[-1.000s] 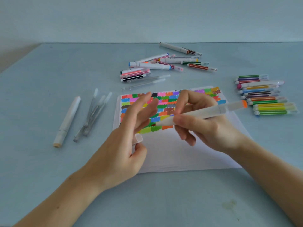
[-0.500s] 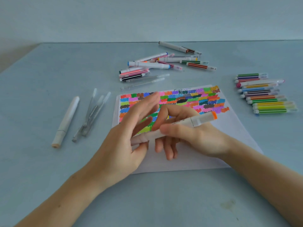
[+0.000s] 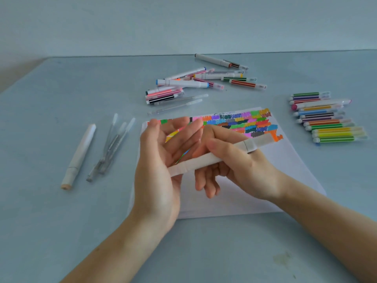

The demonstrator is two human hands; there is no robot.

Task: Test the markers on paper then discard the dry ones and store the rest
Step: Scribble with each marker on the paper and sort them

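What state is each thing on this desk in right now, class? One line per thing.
White marker: capped, held above the paper.
Right hand: grips the marker.
Left hand: open, cap end against its palm.
Paper: flat, top covered in colour swatches.
Striped markers: capped, in a row.

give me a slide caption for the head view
Right hand holds a white marker against the open left hand above the swatched paper.

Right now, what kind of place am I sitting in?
Probably a plain desk used for sorting art supplies: a bare blue-grey tabletop against a blank wall, a paper covered in colour swatches, and loose markers in groups.
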